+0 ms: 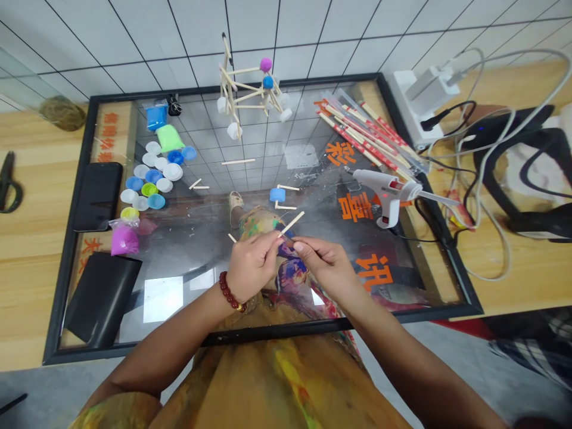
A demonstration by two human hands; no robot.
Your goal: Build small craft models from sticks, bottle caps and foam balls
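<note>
My left hand (254, 265) pinches a short wooden stick (294, 223) that points up and to the right. My right hand (328, 262) is closed close beside it, thumb against forefinger, on a thin dark sliver whose kind is too small to tell; it touches or nearly touches the stick's lower end. Just beyond my hands sits a blue bottle cap (277, 195) with two short stick pieces joined to it. Farther back stands a stick frame (243, 92) with white, blue and magenta balls at its joints. A loose stick (238, 161) lies in front of it.
At right lie a white glue gun (388, 192), bundled chopsticks (369, 134) and a power strip (413, 113) with tangled cables. Several bottle caps (154, 176), clay bags (124, 239), a phone (98, 196) and a black case (103, 298) are at left. Scissors (9, 185) lie farther left.
</note>
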